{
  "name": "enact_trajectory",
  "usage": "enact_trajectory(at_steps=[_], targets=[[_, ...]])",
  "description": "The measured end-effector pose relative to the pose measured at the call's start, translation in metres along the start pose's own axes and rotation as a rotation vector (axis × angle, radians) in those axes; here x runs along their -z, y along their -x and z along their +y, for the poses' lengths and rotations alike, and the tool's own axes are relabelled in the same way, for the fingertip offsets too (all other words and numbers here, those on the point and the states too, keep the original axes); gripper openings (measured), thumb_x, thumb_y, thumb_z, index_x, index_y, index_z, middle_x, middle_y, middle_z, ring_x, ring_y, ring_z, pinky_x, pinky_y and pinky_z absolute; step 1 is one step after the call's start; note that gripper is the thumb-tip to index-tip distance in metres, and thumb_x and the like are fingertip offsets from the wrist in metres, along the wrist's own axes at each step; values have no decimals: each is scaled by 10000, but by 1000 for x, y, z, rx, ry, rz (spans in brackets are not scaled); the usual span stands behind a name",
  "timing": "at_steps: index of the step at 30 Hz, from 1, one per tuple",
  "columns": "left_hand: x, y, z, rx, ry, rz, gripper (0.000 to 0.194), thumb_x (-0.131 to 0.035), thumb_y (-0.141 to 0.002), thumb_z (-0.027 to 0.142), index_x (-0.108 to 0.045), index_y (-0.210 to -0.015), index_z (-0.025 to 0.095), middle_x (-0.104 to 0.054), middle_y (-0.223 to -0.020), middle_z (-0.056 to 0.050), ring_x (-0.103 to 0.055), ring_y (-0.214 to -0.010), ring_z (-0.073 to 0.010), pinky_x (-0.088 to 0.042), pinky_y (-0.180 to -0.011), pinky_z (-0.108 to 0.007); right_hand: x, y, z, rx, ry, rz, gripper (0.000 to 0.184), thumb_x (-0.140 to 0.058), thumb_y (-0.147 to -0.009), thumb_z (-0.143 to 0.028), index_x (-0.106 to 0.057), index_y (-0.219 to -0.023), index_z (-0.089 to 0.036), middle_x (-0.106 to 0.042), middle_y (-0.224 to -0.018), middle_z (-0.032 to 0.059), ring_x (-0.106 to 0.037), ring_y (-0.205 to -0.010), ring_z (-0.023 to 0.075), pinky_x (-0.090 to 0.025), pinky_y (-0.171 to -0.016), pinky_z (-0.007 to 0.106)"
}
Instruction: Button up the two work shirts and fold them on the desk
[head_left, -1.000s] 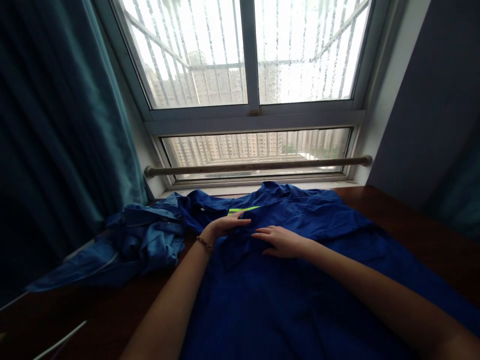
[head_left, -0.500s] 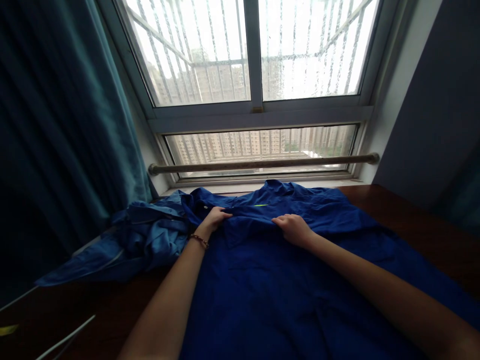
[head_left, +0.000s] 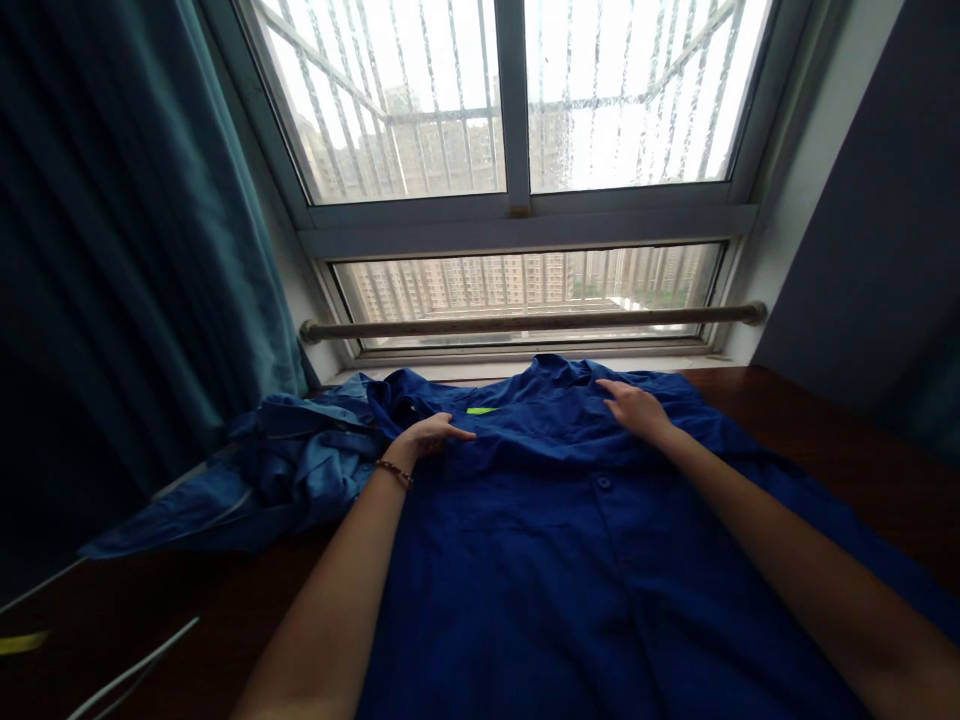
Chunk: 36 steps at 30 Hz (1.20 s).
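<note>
A dark blue button-front work shirt [head_left: 517,570] lies spread out before me, its collar end toward the window. One button [head_left: 604,483] shows on its front, and a bright green patch [head_left: 481,411] sits near the collar. My left hand [head_left: 431,435] rests on the left of the upper part, thumb and forefinger apart; its other fingers are partly hidden. On the right, close to the collar, my right hand [head_left: 636,408] is open over the cloth, with fingers reaching out.
A crumpled lighter blue garment [head_left: 307,470] lies at the left, beside a teal curtain [head_left: 150,260]. Beyond the brown wooden surface [head_left: 757,400], a horizontal rail [head_left: 525,324] crosses the window. A white cord [head_left: 135,668] and a yellow strip [head_left: 22,643] lie at lower left.
My right hand has let go of the cloth and moved right and away toward the collar. The left hand's grip has loosened. The upper cloth lies flatter, showing a button and more green.
</note>
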<state>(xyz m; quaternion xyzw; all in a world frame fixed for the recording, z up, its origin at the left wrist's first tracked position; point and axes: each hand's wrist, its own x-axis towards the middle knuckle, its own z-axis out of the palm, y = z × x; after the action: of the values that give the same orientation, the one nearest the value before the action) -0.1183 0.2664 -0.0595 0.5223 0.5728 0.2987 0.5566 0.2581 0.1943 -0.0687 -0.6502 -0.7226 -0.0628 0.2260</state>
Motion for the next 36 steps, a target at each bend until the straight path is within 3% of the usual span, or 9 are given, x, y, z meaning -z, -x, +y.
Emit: enact_trajectory(at_steps=[4,9,12,14,18,21,24,28,36], targets=[[-4,2,2,19,32,-6,981,-808,-426,81,-303,-1266,130,-590,-784,-42,-610,-624,-205,-498,-533,-288,-24,2,75,-167,171,-94,503,-425,-839,-338,-334,-1331,-287,-387,-1340,20,-450,-1081,301,-365,-871,451],[-5,-11,-9,-121,91,22,1052,-786,-449,33,-211,-1317,191,-551,-710,-1,-594,-572,-174,-501,-536,-290,-40,1,113,-168,178,-44,388,-384,-853,-280,-488,-1220,-206,-510,-1221,69,-464,-1068,243,-332,-910,389],[-3,-16,-16,-268,140,-16,1053,-747,-477,2,-181,-1330,252,-544,-673,30,-586,-548,-155,-505,-530,-285,-42,-1,122,-236,206,-16,352,-342,-863,-277,-590,-1081,-154,-481,-1236,113,-398,-1140,269,-278,-953,421],[-2,-16,-19,-320,145,-88,900,-721,-514,21,-310,-1287,228,-565,-667,19,-578,-529,-139,-497,-513,-258,-43,0,127,-296,213,-37,378,-329,-868,-351,-591,-1091,-194,-413,-1307,84,-331,-1190,302,-238,-974,468],[-3,-9,-18,-245,125,-223,492,-674,-570,64,-571,-1049,107,-626,-679,-46,-582,-528,-132,-480,-502,-221,-46,1,131,-340,193,-128,427,-268,-874,-440,-493,-1208,-297,-393,-1334,-18,-322,-1201,276,-218,-995,499],[-4,-5,-16,-204,142,-256,518,-655,-572,66,-570,-1081,111,-661,-751,-72,-614,-604,-168,-501,-556,-259,-47,-1,131,-334,193,-144,440,-251,-874,-436,-461,-1233,-290,-381,-1342,-20,-333,-1196,259,-223,-1000,503],[-6,-11,-16,-257,127,-218,533,-655,-558,80,-579,-1083,131,-668,-771,-61,-618,-624,-173,-504,-586,-280,-45,-2,132,-350,205,-132,486,-269,-862,-452,-412,-1279,-247,-344,-1366,14,-317,-1201,283,-241,-993,495],[-7,-26,-20,-389,-1,-26,318,-636,-548,92,-656,-865,114,-650,-671,-33,-589,-554,-142,-476,-541,-241,-41,-3,135,-346,203,-166,538,-284,-829,-564,-439,-1267,-293,-360,-1353,6,-340,-1177,308,-270,-979,474],[-5,-33,-27,-323,-157,26,263,-630,-563,119,-666,-823,111,-632,-595,-35,-565,-497,-145,-457,-511,-254,-41,-5,134,-321,153,-202,471,-244,-863,-504,-510,-1199,-310,-409,-1320,-19,-397,-1150,266,-288,-978,461]])
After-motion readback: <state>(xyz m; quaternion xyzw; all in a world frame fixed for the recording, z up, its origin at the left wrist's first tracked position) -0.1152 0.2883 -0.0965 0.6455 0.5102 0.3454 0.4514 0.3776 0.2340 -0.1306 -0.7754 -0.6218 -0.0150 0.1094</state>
